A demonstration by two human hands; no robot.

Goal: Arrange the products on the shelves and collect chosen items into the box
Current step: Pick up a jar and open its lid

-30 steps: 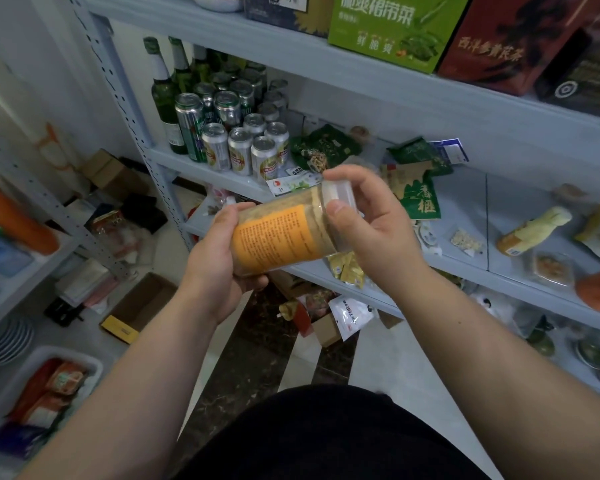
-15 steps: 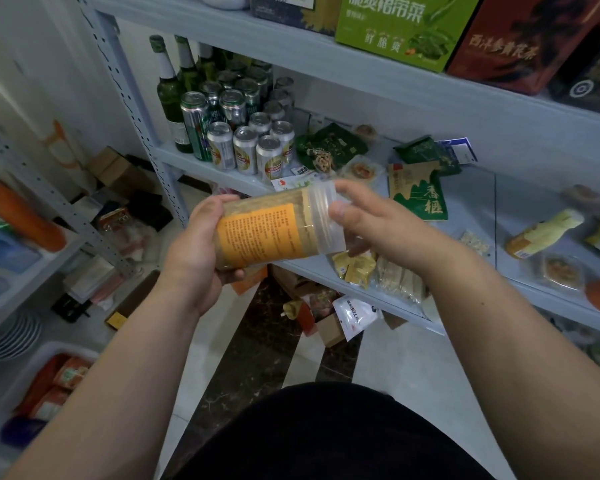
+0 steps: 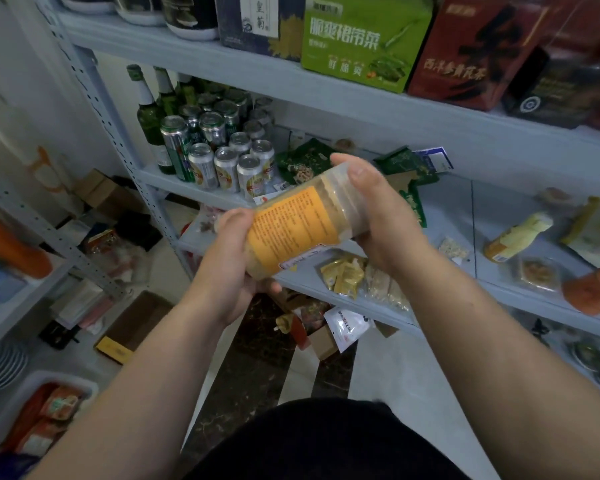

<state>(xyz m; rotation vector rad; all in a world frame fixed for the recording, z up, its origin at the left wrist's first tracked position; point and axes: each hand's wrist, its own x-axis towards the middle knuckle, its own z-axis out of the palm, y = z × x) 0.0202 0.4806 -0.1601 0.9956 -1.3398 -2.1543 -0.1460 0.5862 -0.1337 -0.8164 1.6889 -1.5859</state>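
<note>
The jar (image 3: 291, 230) is up in the air in front of the shelves, held by both hands. It is clear plastic with an orange label full of tiny print. It is tipped, with the lid end up and to the right and the bottom end down and to the left.

The left hand (image 3: 229, 265) has the bottom end. Its grip is closed around the jar, with the thumb on top and the fingers under. The right hand (image 3: 385, 220) has the lid end. Its grip is closed around the jar too, with the thumb lying over the lid part.

Behind the jar is the middle shelf (image 3: 447, 209). At its left end stand many cans (image 3: 222, 161) close together, with green bottles (image 3: 149, 116) just behind them. Green bags (image 3: 305, 164) lie beside the cans. Yellow packs (image 3: 343, 271) lie at the front edge of the shelf, under the right hand. Far to the right a yellow bottle (image 3: 513, 233) lies on its side, and an orange lump (image 3: 589, 289) sits near the front edge.

On the top shelf (image 3: 222, 64) stand a green box (image 3: 364, 39) and a red box (image 3: 465, 53), side by side and touching.

Down on the floor (image 3: 413, 375) a brown box (image 3: 136, 323) lies open near the shelf leg. At the far left is a pile of plates (image 3: 0, 368). Below them is a white bin (image 3: 49, 375) with orange packs in it.
</note>
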